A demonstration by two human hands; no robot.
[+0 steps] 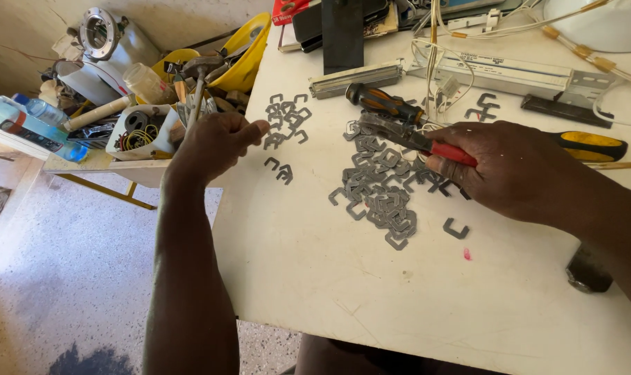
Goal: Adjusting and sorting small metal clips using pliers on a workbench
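Pliers in my right grip, clips heaped on the desk.

My right hand (510, 170) was closed around the red-handled pliers (413, 139), their nose over the big clip pile (381, 191). My left hand (211, 142) was curled at the desk (371, 292) edge beside the smaller clip cluster (286, 118); I couldn't tell if it held anything.
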